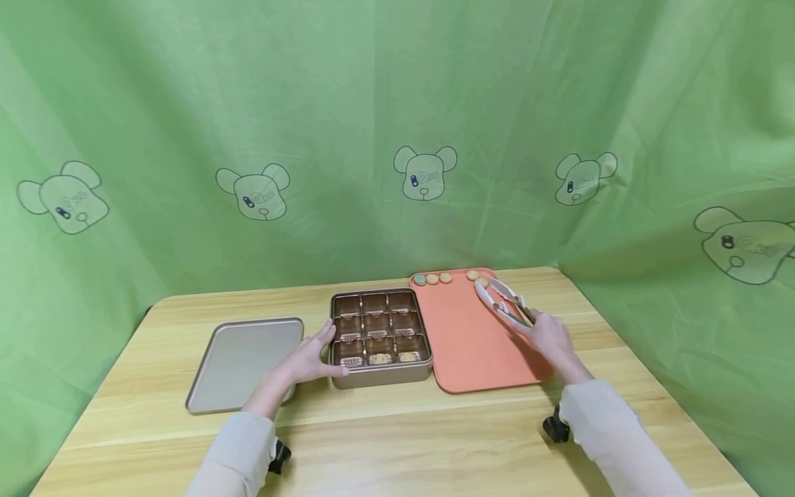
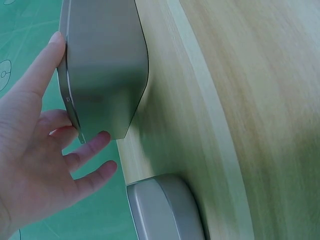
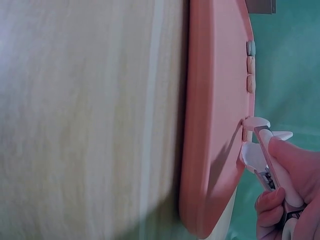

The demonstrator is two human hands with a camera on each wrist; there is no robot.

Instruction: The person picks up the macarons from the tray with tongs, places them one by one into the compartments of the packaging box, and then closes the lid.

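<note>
My left hand (image 1: 313, 357) rests on the near left corner of a square metal tin (image 1: 381, 376), thumb on the front rim and spread fingers along the left side. Inside the tin, a brown plastic insert (image 1: 375, 324) has several compartments; pale yellow round treats lie in the front middle and front right ones. My right hand (image 1: 551, 338) grips a pair of tongs (image 1: 506, 304) over the far right of a coral tray (image 1: 478, 338). The parted tong tips stand around a pale macaron (image 1: 482, 282), with another macaron (image 1: 473, 275) just beyond.
Along the tray's far edge sit a green macaron (image 1: 420, 279) and two pale macarons (image 1: 439, 278). A flat metal lid (image 1: 248, 362) lies left of the tin. Green curtain (image 1: 348, 228) hangs behind the wooden table (image 1: 385, 442).
</note>
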